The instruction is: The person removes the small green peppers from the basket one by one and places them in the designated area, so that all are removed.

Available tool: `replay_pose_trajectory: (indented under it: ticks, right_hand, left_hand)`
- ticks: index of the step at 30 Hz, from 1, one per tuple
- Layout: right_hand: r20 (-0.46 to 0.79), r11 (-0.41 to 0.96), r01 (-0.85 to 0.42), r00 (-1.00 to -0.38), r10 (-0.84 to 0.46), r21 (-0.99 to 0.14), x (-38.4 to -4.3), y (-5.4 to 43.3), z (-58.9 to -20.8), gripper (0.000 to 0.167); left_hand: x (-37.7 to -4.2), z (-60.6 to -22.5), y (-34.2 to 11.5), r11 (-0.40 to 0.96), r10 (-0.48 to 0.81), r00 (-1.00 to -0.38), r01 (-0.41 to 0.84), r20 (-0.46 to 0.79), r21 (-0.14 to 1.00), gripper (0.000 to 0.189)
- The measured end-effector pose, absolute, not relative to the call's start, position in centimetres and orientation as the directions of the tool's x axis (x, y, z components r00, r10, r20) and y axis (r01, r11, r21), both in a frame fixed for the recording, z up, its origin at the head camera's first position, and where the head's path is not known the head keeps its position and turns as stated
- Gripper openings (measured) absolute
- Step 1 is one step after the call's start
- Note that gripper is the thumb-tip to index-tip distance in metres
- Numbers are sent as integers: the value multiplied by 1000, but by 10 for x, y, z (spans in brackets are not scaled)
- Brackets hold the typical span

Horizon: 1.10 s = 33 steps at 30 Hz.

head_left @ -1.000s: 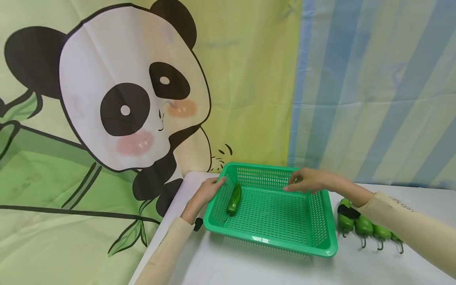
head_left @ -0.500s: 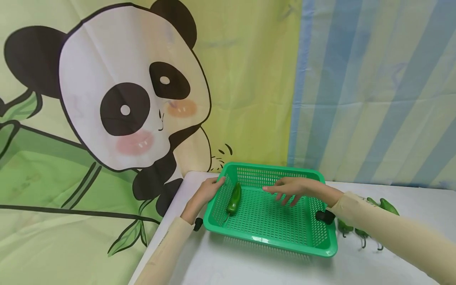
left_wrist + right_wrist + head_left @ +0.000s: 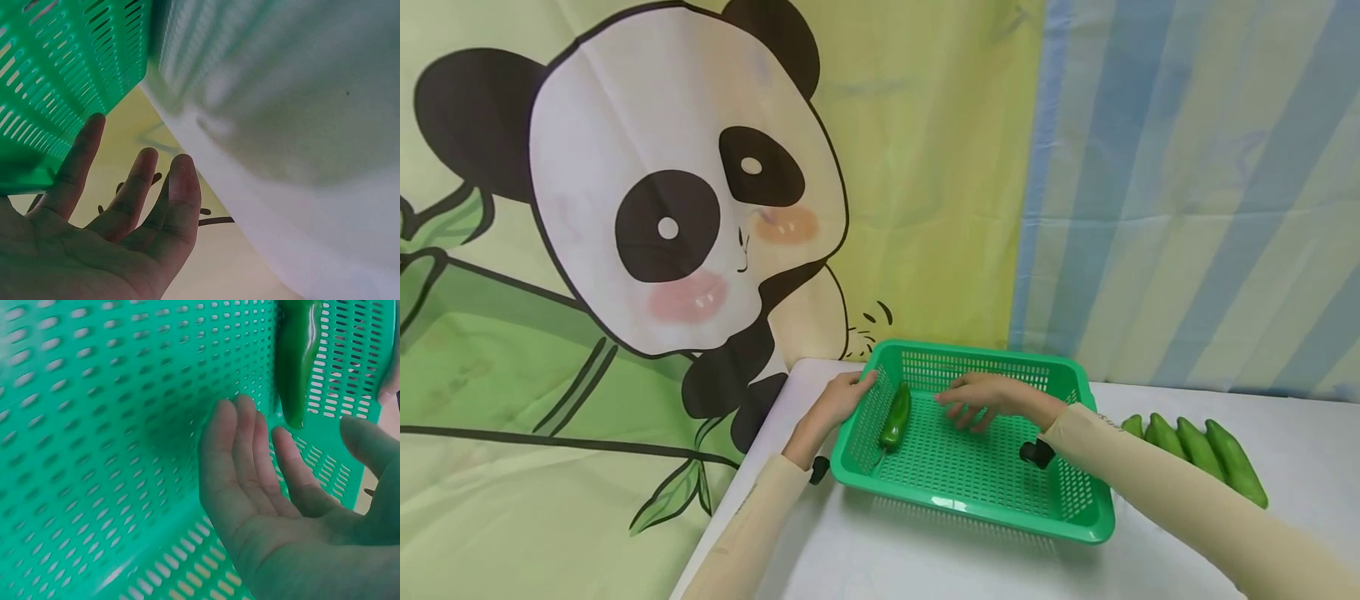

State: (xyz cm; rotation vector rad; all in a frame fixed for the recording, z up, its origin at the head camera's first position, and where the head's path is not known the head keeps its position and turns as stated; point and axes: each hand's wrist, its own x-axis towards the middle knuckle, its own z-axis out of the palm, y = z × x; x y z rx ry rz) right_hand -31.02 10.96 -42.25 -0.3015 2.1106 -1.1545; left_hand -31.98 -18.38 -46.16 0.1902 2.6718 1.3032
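A green plastic basket (image 3: 970, 521) with slotted walls stands on the white table. My left hand (image 3: 837, 402) holds its left rim, the thumb over the edge. In the left wrist view the fingers (image 3: 181, 194) of that hand lie along the outside, rather straight, the index finger by the slotted wall. Inside the basket, along its left wall, lies one glossy green pepper (image 3: 896, 418). My right hand (image 3: 988, 396) hovers over the basket's inside, holding nothing. Its fingers (image 3: 219, 450) are loosely bent and apart from the pepper in the right wrist view.
Several green peppers (image 3: 1236, 462) lie side by side on the table (image 3: 1300, 425) right of the basket, partly hidden by my right sleeve. Behind the table hangs a cloth backdrop (image 3: 925, 167) with a panda print and a striped part. A black wrist device (image 3: 1037, 453) sits under my right wrist.
My right hand has moved left, from the basket's right back side toward its middle, and its fingers have spread. The left hand and the pepper in the basket stay in place.
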Motion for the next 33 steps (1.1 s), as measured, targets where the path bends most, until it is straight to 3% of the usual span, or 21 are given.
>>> replay_pose_trajectory:
  ticks: [11,33]
  right_hand:
    - [-474,555,199,-779,-410,-808,-325,69,-445,47]
    - [-459,581,275,-866,-195,-766,-335,20,-462,37]
  left_hand:
    - [-318,-460,-181,603,183,-978,36,-95,797,50]
    - [-318,-460,-184,585,206,-971,21,-124,811,57]
